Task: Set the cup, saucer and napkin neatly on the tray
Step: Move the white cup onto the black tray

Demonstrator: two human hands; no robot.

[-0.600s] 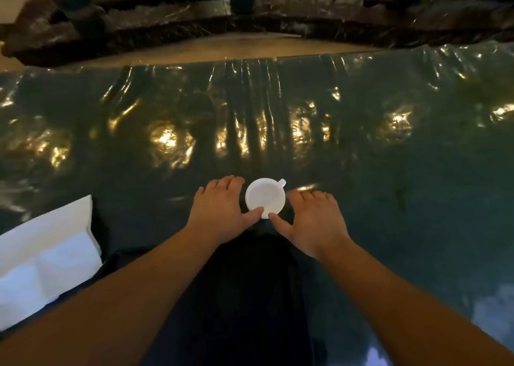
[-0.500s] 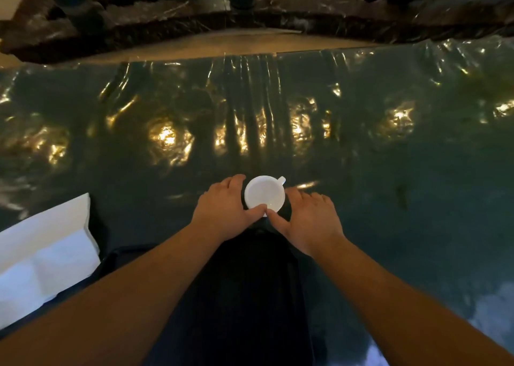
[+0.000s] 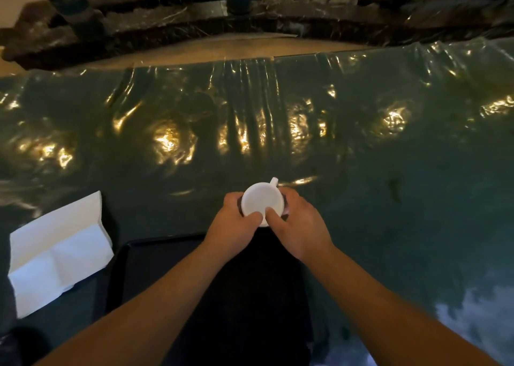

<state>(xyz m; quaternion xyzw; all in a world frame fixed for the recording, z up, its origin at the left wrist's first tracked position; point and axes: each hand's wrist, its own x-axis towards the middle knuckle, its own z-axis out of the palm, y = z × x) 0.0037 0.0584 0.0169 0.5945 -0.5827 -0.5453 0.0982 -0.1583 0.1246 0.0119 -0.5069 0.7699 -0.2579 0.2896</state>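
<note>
A small white cup (image 3: 261, 201) sits on a dark saucer, of which only slivers of rim (image 3: 286, 211) show beside the cup. The cup's handle points away to the upper right. My left hand (image 3: 236, 223) grips the pair from the left and my right hand (image 3: 297, 226) grips it from the right, thumbs touching the cup's near rim. The pair is just beyond the far edge of a black tray (image 3: 155, 260) that lies under my forearms. A white folded napkin (image 3: 58, 251) lies on the table left of the tray.
The table is covered in shiny, wrinkled dark green plastic (image 3: 389, 184) with bright light reflections. Beyond its far edge are a dark stone ledge (image 3: 278, 17) and potted plants (image 3: 72, 1).
Both hands have closed in around the cup and saucer, thumbs now meeting at the cup's near rim. The view has shifted slightly.
</note>
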